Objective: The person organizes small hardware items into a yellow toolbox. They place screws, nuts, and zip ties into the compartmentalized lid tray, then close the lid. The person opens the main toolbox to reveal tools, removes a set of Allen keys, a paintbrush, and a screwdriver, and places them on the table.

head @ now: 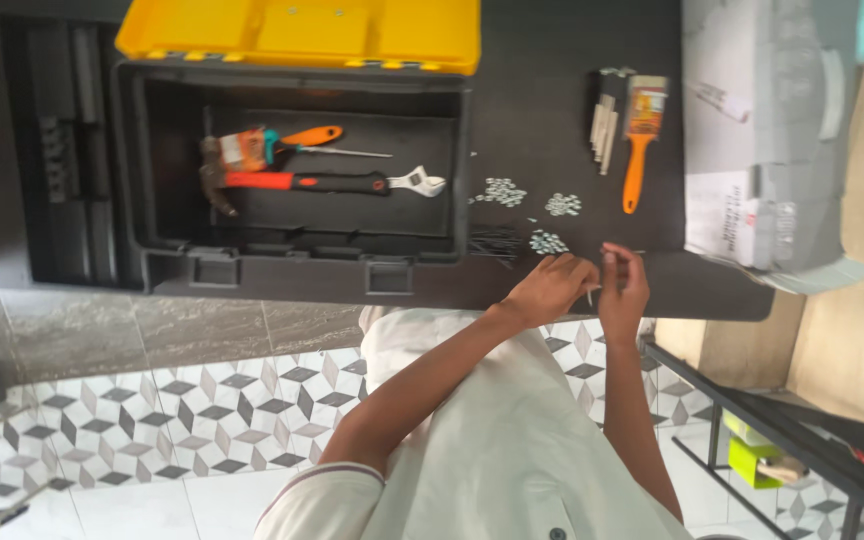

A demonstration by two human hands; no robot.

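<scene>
My left hand point(550, 287) rests at the front edge of the dark table point(542, 110), fingers curled, with a thin pale nail point(590, 296) sticking out below its fingertips. Touching it on the right, my right hand point(624, 285) has its fingertips pinched together at the table edge; whether they hold anything is too small to tell. Just beyond the hands lie a pile of small silvery screws point(548, 241) and a bundle of thin dark nails point(497, 241). Two more screw piles point(500, 191) point(562, 204) lie farther back.
An open black toolbox point(292, 265) with a yellow lid point(297, 30) holds a hammer point(220, 180), a screwdriver point(312, 137) and an adjustable wrench point(352, 183). An orange-handled paintbrush point(638, 140), wooden strips point(604, 125) and a wrapped box point(762, 130) lie right. A metal rack point(782, 430) stands below.
</scene>
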